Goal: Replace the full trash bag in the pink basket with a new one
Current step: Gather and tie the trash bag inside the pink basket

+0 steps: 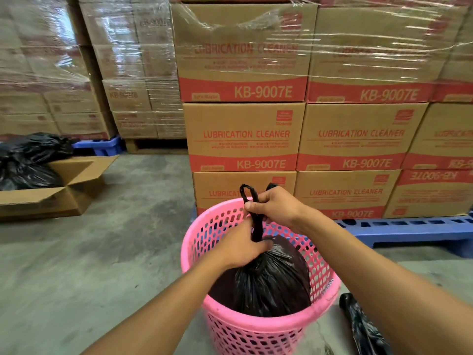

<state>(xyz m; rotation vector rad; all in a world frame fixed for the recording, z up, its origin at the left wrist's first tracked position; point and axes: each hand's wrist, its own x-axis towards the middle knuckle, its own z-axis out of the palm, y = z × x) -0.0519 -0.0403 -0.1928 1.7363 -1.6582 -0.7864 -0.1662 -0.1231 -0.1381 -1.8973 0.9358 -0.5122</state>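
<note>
Bag [263,280] sits in basket [258,326], twisted neck vertical. Your left hand [240,245] grips its base; right hand [275,204], directly above, pinches the loops. Lift straight up.

Round plastic basket [258,329]: bright pink, its wall patterned with rows of small oval holes. Gathered plastic trash bag [266,283] inside it: glossy black. Stacked cardboard cartons [243,134]: tan, with red lettering and a red band along the lower edge carrying pale lettering. Plastic pallet [409,228] beneath them: blue. Concrete floor [115,252]: mottled grey. Open cardboard box [64,185]: plain brown, holding black bags [28,160].
</note>
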